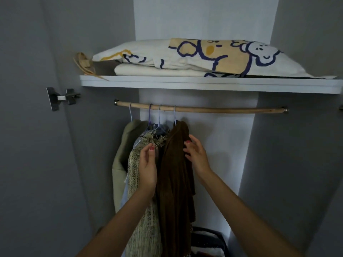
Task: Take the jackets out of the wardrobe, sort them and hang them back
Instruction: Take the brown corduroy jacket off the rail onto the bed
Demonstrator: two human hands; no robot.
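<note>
Both hands (172, 160) flank brown jacket (176, 182), L fingertips on knit jacket (141, 182).

A white wardrobe shelf (185, 84) carries a folded cream blanket (148, 71) under a white pillow printed with blue-outlined cartoon bears (213, 54), and a tan woven item (83, 61) at its left end.

Below, a wooden rail (213, 109) carries four hangers with jackets.
</note>
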